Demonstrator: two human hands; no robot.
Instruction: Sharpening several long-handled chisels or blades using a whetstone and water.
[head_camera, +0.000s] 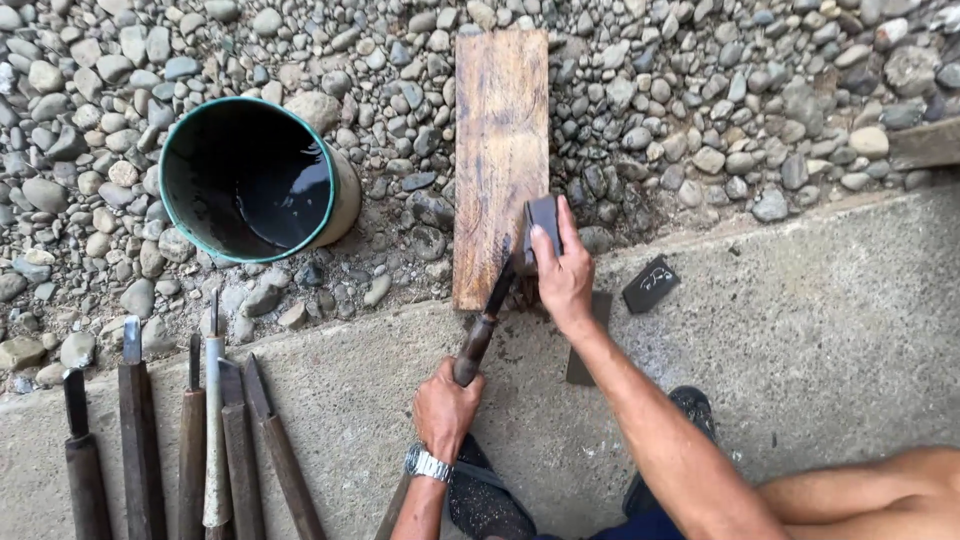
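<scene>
My left hand (445, 407) grips the wooden handle of a chisel-like tool (483, 326) whose dark blade slants up toward the near right corner of a wooden board (500, 150). My right hand (562, 272) holds a small dark sharpening stone (541, 225) against the blade's tip, at the board's right edge. The board lies lengthwise across the gravel, its near end resting on the concrete edge. A metal watch sits on my left wrist.
A green-rimmed bucket (250, 180) of dark water stands on the gravel to the left. Several long chisels (215, 440) lie side by side on the concrete slab (820, 340) at lower left. Another small dark stone (650, 284) lies right of my hand. My feet are below.
</scene>
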